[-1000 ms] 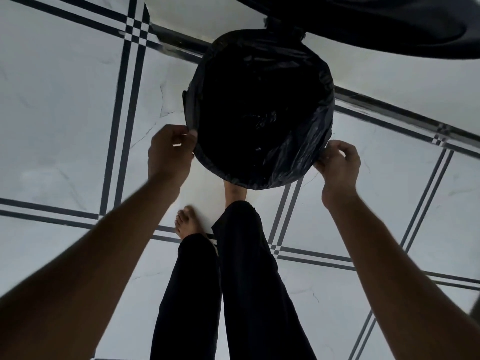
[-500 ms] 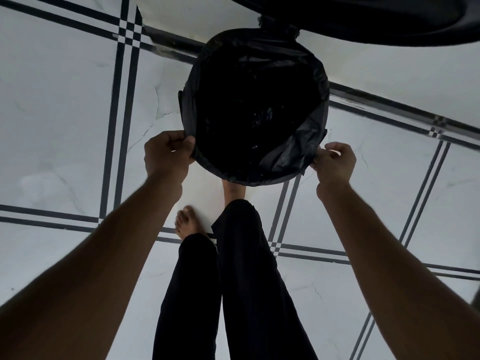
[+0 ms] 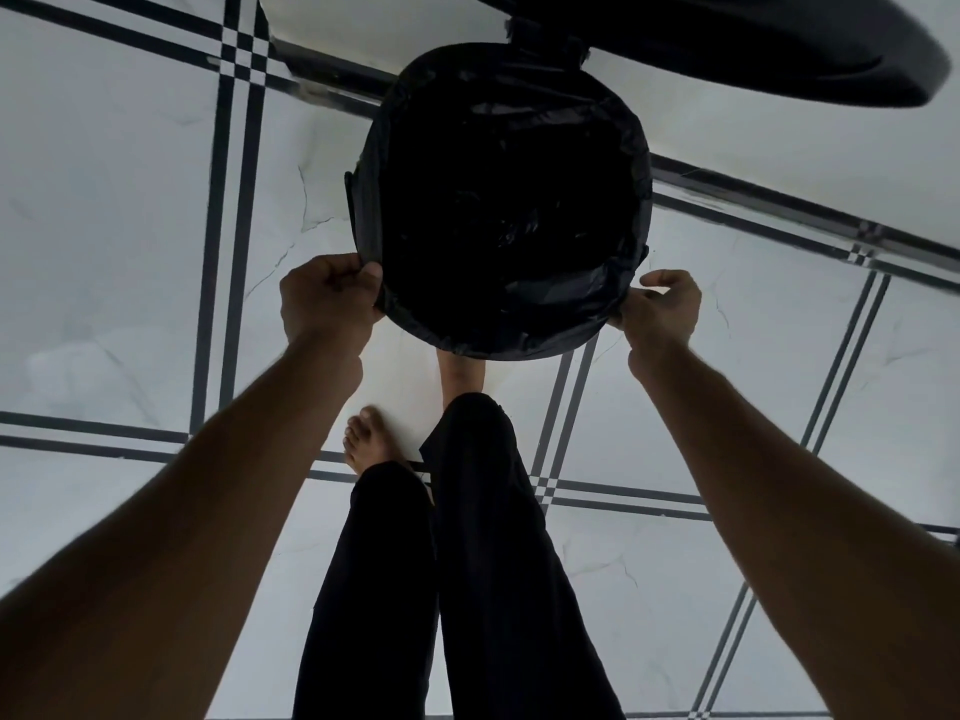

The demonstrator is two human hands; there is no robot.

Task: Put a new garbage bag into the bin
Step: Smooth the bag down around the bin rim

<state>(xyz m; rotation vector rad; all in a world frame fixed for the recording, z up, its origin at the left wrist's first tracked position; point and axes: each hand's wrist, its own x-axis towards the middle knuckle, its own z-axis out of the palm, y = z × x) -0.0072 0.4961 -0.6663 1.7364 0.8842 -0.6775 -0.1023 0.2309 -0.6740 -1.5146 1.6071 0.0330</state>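
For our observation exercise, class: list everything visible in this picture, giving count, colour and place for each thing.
garbage bag: one, black, lining the bin, edge folded over the rim
bin lid: one, black, raised open, top right
floor: white tiles, dark double lines
left hand: one, grip shut on the bag's left edge
right hand: one, at the bag's right edge
legs: two, black trousers, bottom centre
bare foot: one, left of the trousers
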